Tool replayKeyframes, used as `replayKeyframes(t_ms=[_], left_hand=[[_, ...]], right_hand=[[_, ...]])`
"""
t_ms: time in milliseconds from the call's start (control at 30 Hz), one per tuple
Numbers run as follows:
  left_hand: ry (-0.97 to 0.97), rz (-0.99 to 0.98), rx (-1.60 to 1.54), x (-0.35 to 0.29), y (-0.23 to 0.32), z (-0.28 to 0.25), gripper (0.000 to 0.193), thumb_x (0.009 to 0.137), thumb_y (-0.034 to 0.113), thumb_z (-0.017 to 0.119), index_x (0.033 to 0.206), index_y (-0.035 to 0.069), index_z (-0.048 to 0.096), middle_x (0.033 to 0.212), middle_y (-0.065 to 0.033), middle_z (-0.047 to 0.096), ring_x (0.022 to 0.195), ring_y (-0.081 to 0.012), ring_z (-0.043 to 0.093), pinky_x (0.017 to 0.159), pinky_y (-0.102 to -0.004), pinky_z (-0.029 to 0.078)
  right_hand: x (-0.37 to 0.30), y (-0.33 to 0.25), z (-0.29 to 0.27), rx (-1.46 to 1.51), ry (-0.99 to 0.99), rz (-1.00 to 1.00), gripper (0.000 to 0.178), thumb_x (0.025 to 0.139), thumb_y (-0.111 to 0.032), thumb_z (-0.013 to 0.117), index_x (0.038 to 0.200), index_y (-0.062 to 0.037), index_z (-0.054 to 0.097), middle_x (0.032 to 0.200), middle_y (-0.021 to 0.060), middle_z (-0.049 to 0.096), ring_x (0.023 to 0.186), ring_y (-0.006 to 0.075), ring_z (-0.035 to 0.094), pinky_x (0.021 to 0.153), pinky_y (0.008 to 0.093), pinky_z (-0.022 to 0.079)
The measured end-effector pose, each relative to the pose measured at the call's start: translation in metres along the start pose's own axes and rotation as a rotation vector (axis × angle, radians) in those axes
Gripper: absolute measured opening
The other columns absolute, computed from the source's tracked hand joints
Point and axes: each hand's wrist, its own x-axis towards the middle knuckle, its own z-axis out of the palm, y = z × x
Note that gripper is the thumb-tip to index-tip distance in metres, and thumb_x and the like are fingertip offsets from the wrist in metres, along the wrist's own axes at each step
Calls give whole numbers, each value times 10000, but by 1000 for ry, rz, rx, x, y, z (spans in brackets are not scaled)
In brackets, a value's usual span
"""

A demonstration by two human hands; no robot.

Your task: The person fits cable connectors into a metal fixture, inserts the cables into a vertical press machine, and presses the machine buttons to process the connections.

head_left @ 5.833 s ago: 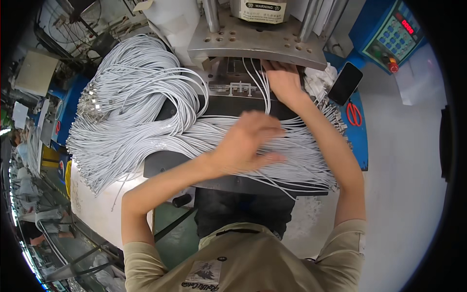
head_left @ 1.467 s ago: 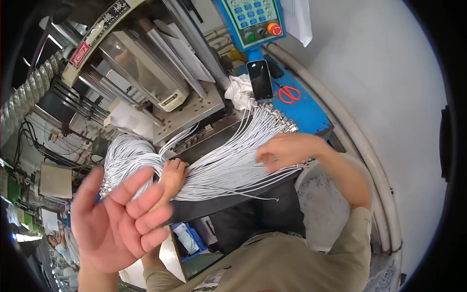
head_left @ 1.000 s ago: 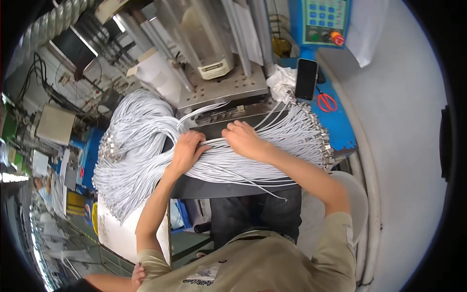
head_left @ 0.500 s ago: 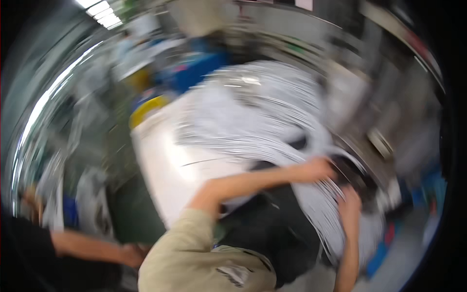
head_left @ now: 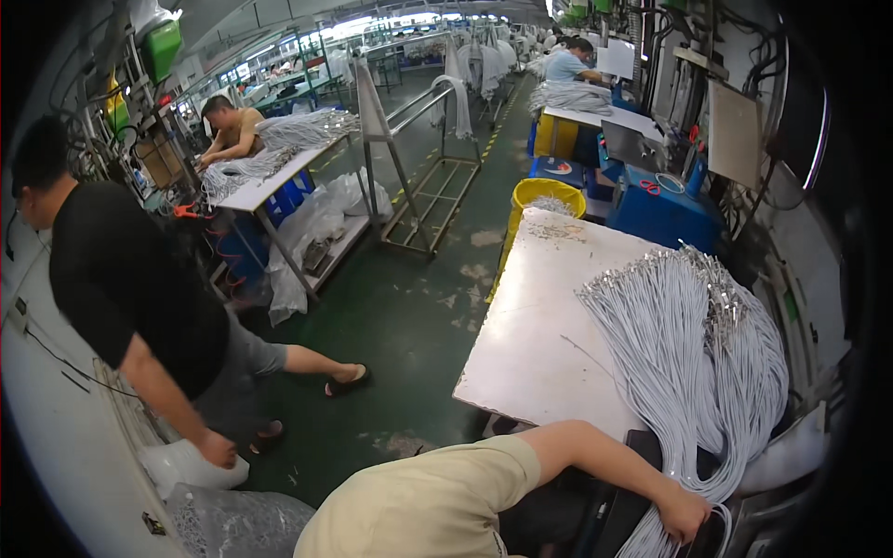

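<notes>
A large bundle of white cables [head_left: 665, 372] with small metal ends at its far side lies over the right part of the white tabletop [head_left: 539, 325] and hangs off the near edge. My left arm, in a beige sleeve, reaches across to the right. At the narrowed near part of the bundle, my left hand [head_left: 684, 514] is closed around some of the strands; its fingertips are partly hidden. One cable loops out just right of that hand. My right hand is out of view.
A person in black [head_left: 139, 270] walks at the left. A yellow bin [head_left: 521, 223] and a blue machine housing [head_left: 665, 209] stand beyond the table. A metal rack [head_left: 423, 167] stands in the aisle. Plastic bags [head_left: 237, 521] lie at lower left. Other people sit at farther benches.
The view has swung left and steadied, bringing the aisle and the walking person into sight. My left hand now appears lower on the cables; my right hand has left the picture.
</notes>
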Motion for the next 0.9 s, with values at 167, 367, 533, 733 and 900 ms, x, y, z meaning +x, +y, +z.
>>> replayKeyframes(t_ms=[167, 367, 533, 733, 900], left_hand=[[-320, -149, -91, 15, 22, -23, 239, 1000, 228, 612, 1202, 126, 687, 1150, -113, 687, 1091, -315, 635, 894, -484, 487], [3, -46, -146, 14, 32, -23, 251, 1018, 260, 578, 1151, 67, 669, 1036, -159, 692, 916, -379, 659, 784, -497, 509], [-45, -92, -68, 5, 33, -29, 278, 1029, 302, 564, 1138, 68, 667, 1037, -164, 693, 922, -385, 663, 786, -503, 512], [-87, -140, -57, 3, 32, -31, 317, 1030, 364, 562, 1065, 71, 678, 1002, -171, 694, 925, -392, 666, 779, -512, 512], [-63, -133, -71, 5, 31, -30, 335, 1010, 379, 594, 982, 57, 685, 980, -181, 692, 913, -404, 664, 770, -518, 512]], right_hand=[[-14, 27, 29, 206, 202, -92, 437, 984, -380, 673, 1136, 27, 627, 876, 312, 676, 808, 459, 676, 723, 530, 530], [24, -23, 1, 372, 139, -9, 356, 979, -328, 649, 1008, 27, 646, 835, 284, 682, 754, 472, 655, 712, 528, 520], [35, -9, 14, 487, 224, -220, 345, 968, -307, 650, 921, 34, 676, 804, 276, 683, 739, 477, 646, 701, 532, 513], [16, 20, 5, 323, -84, 31, 328, 948, -283, 661, 872, 31, 718, 806, 271, 692, 736, 469, 647, 696, 530, 510], [-4, 44, 26, 232, -22, 42, 300, 941, -270, 674, 868, 18, 714, 791, 264, 680, 709, 455, 639, 678, 522, 504]])
